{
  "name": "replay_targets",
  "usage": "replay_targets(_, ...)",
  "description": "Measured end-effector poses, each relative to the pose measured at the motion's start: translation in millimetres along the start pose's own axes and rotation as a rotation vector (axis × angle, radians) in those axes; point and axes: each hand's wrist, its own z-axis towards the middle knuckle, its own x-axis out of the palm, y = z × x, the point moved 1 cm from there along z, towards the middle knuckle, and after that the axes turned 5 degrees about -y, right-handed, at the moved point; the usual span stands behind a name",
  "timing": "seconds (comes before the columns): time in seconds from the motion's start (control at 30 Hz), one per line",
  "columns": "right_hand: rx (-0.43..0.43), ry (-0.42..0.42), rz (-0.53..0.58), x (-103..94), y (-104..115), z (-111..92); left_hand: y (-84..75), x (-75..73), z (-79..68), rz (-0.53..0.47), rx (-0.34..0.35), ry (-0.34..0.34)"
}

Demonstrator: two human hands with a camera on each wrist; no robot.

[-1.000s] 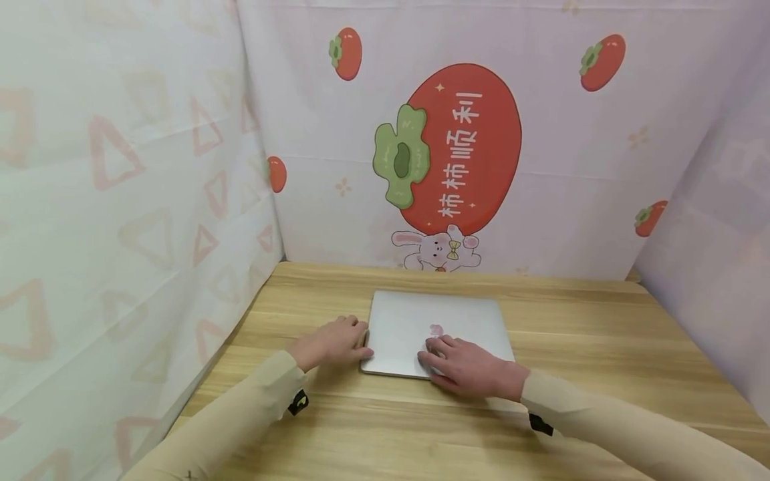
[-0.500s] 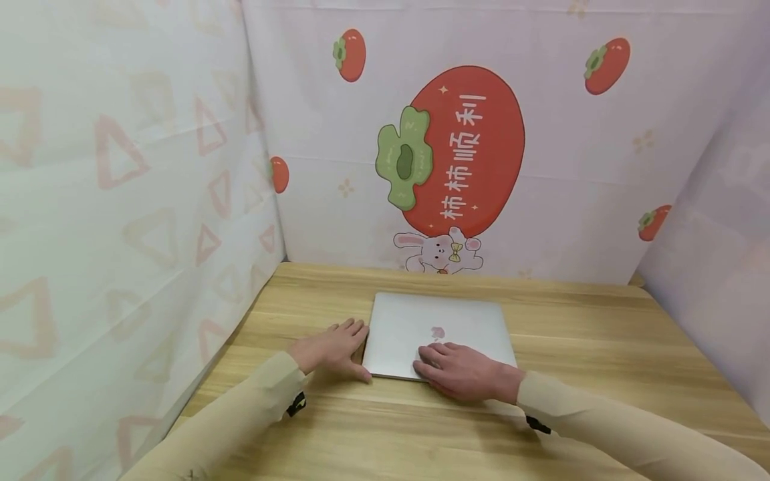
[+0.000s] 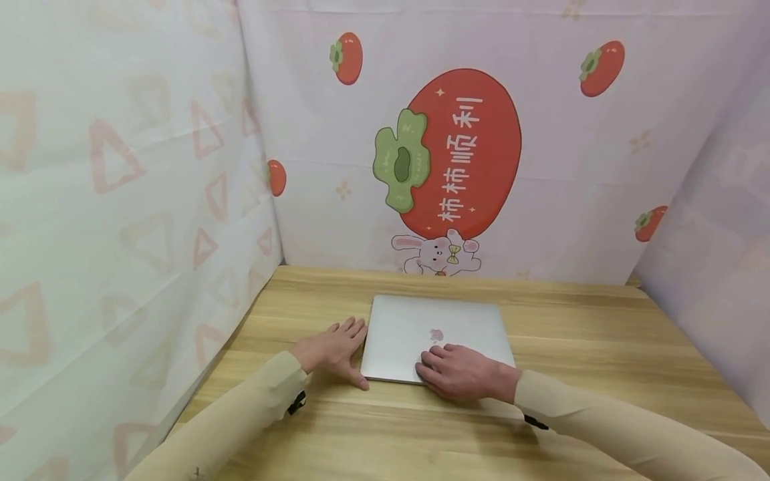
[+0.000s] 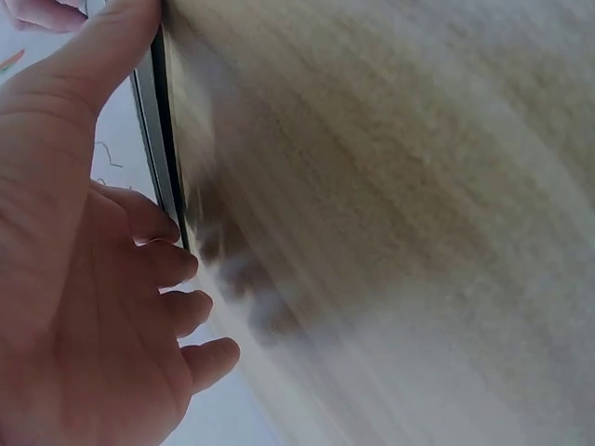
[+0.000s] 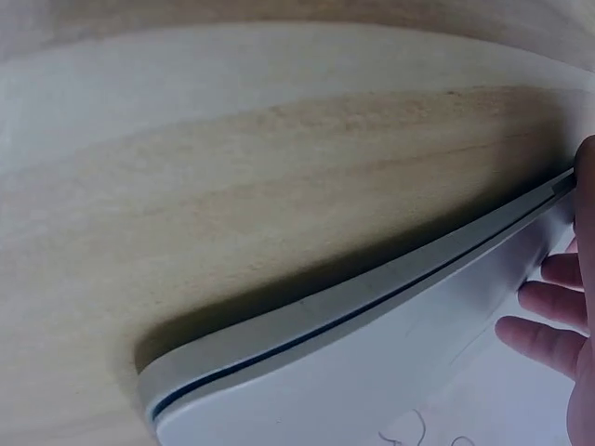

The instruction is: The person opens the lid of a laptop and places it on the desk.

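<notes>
A closed silver laptop (image 3: 400,334) lies flat on the wooden table, a logo in the middle of its lid. Beside its left edge, the left hand (image 3: 333,351) rests with fingers spread and thumb by the front left corner. In the left wrist view, fingertips (image 4: 191,311) hang along the laptop's side edge (image 4: 158,139). Over the front part of the lid lies the right hand (image 3: 460,373), its fingers loosely bent. The right wrist view shows the thumb at the laptop's front edge (image 5: 372,288) and fingers (image 5: 544,342) over the lid; whether they touch it is unclear.
The wooden table (image 3: 577,334) extends around the laptop on all sides. A printed cloth (image 3: 325,220) with persimmons and a rabbit hangs behind it. Cloth walls (image 3: 162,267) close off the left and right sides.
The left thumb has moved off the lid to the front left corner, and the left fingers have spread. The right hand has shifted slightly toward the front edge. The laptop stays closed.
</notes>
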Motion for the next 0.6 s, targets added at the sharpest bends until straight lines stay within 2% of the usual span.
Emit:
replay_targets(0.23,-0.042,-0.011,-0.069,-2.1,1.0,-0.3,4.5,-0.5,1.7,-0.007,0.03,0.007)
replay_targets(0.47,-0.148,-0.044,-0.141,-5.5,1.6,0.8,5.5,2.2,3.9,-0.008,0.04,0.009)
replay_targets(0.6,-0.179,-0.04,-0.162,-6.1,0.5,3.5,6.4,3.9,5.1,0.002,0.036,0.015)
